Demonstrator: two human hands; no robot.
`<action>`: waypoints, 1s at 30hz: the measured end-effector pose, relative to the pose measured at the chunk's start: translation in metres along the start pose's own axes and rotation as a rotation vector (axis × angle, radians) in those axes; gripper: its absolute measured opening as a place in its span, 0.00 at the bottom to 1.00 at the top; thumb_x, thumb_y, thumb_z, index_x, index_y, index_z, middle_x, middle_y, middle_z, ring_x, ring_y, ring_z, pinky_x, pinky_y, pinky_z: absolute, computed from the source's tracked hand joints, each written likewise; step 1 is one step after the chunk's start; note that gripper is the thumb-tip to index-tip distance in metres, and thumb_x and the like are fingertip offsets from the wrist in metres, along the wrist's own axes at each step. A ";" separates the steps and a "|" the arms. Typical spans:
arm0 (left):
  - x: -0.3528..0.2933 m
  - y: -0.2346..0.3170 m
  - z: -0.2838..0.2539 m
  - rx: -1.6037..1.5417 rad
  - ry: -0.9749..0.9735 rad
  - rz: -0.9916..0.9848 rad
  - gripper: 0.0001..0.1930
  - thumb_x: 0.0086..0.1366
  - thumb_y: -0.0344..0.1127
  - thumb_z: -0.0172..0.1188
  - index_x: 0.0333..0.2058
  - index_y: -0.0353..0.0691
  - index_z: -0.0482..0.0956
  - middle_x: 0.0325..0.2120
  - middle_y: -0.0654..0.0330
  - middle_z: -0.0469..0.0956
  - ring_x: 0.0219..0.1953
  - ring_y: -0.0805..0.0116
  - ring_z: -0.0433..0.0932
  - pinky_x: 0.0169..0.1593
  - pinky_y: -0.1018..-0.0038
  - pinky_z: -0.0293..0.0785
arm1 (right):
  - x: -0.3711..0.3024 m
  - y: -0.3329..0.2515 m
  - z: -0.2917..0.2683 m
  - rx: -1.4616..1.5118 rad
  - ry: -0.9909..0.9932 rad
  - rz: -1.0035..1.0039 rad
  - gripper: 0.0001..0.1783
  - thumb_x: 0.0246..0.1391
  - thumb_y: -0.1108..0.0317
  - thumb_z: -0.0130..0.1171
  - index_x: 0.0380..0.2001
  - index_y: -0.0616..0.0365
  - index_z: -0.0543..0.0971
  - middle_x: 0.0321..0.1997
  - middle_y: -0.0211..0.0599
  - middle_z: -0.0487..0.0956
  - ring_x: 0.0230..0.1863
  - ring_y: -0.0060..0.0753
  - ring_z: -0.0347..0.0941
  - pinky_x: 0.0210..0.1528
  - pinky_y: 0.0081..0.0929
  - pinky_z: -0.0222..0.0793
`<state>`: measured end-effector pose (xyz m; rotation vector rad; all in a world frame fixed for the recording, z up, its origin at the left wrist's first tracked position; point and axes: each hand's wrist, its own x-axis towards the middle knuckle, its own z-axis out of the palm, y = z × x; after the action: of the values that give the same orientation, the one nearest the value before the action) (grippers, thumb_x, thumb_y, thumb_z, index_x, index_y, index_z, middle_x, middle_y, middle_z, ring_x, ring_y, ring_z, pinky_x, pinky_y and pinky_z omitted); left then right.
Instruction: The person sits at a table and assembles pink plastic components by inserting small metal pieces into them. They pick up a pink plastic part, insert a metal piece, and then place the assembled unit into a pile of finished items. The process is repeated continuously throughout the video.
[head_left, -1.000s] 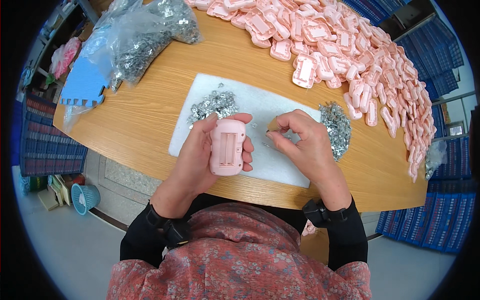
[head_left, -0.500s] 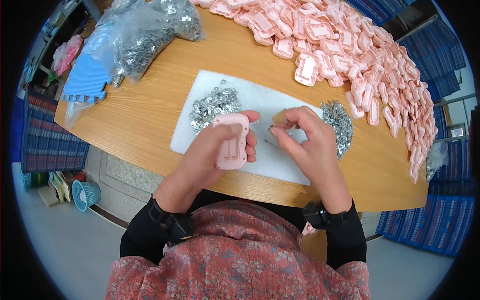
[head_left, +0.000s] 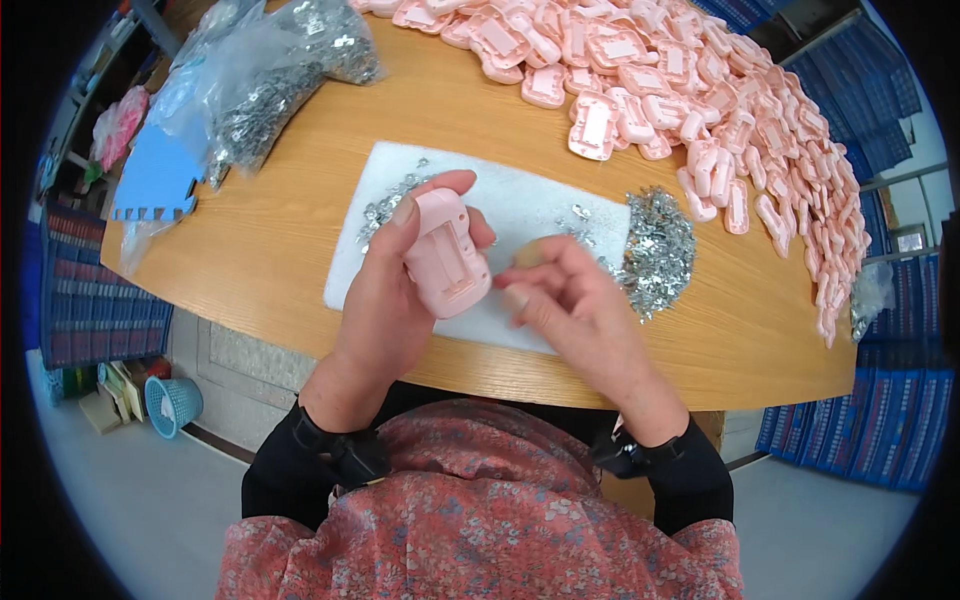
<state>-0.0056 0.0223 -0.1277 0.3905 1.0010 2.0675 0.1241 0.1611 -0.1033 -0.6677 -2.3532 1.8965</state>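
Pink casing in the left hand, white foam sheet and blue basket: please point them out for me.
Pink casing [head_left: 445,258]: head view, on its recessed face.
White foam sheet [head_left: 520,207]: head view, on its bare surface.
Blue basket [head_left: 186,402]: head view, on its side wall.

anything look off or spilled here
Nothing looks damaged. One mild oddity: a pile of metal bits sits on the wooden table, at the right edge of the foam board, while other bits lie on the board; perhaps deliberate. The pink case in the left hand looks whole.
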 end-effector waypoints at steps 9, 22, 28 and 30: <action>-0.003 -0.003 -0.007 0.088 -0.218 -0.048 0.34 0.73 0.62 0.40 0.57 0.36 0.72 0.53 0.51 0.74 0.51 0.64 0.76 0.55 0.67 0.72 | -0.016 0.026 -0.024 0.114 -0.272 -0.097 0.12 0.63 0.64 0.60 0.45 0.59 0.73 0.36 0.32 0.80 0.35 0.26 0.79 0.37 0.25 0.73; -0.024 -0.003 -0.007 0.225 -0.336 -0.640 0.29 0.71 0.39 0.57 0.67 0.37 0.61 0.37 0.57 0.78 0.38 0.68 0.79 0.43 0.74 0.77 | -0.042 0.033 -0.121 -0.368 0.429 -0.191 0.13 0.54 0.74 0.64 0.43 0.58 0.77 0.33 0.39 0.82 0.33 0.30 0.80 0.37 0.27 0.75; -0.023 -0.012 -0.005 0.212 -0.215 -0.483 0.27 0.67 0.37 0.59 0.62 0.38 0.64 0.36 0.55 0.79 0.34 0.68 0.80 0.38 0.73 0.77 | -0.033 0.055 -0.091 -0.760 0.308 -0.351 0.11 0.48 0.77 0.64 0.37 0.58 0.78 0.33 0.40 0.80 0.37 0.42 0.76 0.43 0.36 0.73; -0.023 -0.012 -0.001 0.240 -0.188 -0.465 0.27 0.66 0.36 0.59 0.61 0.38 0.64 0.35 0.55 0.79 0.33 0.68 0.80 0.37 0.73 0.77 | -0.028 0.062 -0.086 -0.781 0.327 -0.382 0.12 0.45 0.77 0.65 0.35 0.57 0.78 0.32 0.41 0.79 0.37 0.47 0.74 0.44 0.41 0.71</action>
<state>0.0144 0.0087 -0.1360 0.4200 1.1072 1.4751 0.1937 0.2402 -0.1341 -0.4486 -2.6859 0.6328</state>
